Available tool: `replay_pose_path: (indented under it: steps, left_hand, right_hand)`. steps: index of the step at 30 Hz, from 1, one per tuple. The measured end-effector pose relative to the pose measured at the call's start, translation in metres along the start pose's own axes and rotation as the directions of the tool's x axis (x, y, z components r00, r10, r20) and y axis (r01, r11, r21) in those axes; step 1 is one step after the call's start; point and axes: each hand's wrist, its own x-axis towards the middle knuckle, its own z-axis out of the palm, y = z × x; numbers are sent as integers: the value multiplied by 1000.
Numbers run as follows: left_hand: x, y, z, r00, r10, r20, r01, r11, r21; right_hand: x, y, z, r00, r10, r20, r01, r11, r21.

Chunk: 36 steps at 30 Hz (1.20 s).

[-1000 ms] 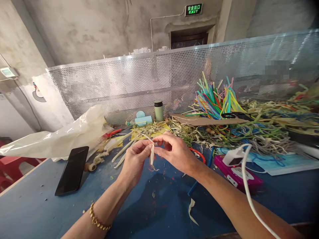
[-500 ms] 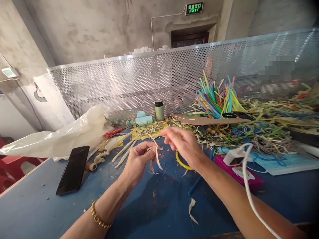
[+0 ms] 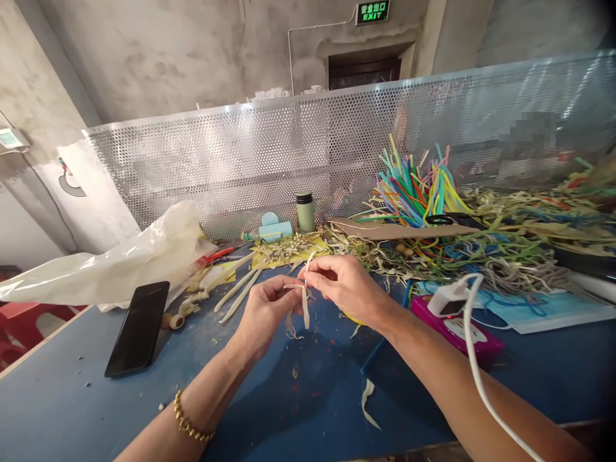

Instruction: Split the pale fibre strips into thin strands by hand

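Note:
Above the blue table point(image 3: 202, 410), my left hand point(image 3: 269, 311) pinches a small bundle of pale, flat plant-fibre strips point(image 3: 305, 309), perhaps corn husk. One strip hangs down and thin frayed ends dangle under the fingers. My right hand point(image 3: 349, 289) is closed in a pinch on the upper part of a strip, right beside the left fingertips. Beneath the right wrist, part of a yellow tube shows. Further pale strips point(image 3: 238, 292) lie beyond my left hand. A curled loose strip point(image 3: 368, 405) lies on the table near the front.
A black phone point(image 3: 137, 328) and a cream plastic bag point(image 3: 115, 263) lie left. At the back stand a green flask point(image 3: 305, 213) and a perforated metal screen point(image 3: 216, 167). Rightward are a purple power strip point(image 3: 457, 330) with a white charger, coloured pipe cleaners point(image 3: 418, 186) and tangled cords.
My right hand has come down and left, from apart to beside the left fingertips, and now pinches a strip. My left hand keeps its hold. The view shifted slightly.

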Motion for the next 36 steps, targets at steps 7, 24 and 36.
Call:
replay_pose_path:
  steps: [7, 24, 36]
  left_hand:
    - [-2, 6, 1, 980, -192, 46, 198, 952, -234]
    - [3, 7, -5, 994, -88, 58, 101, 949, -298]
    - [7, 4, -13, 997, -70, 44, 77, 976, -202]
  right_hand:
    - [0, -8, -2, 986, 111, 124, -137, 966, 221]
    - [-2, -7, 1, 983, 158, 97, -180, 939, 293]
    - [-6, 2, 13, 978, 156, 141, -185, 958, 220]
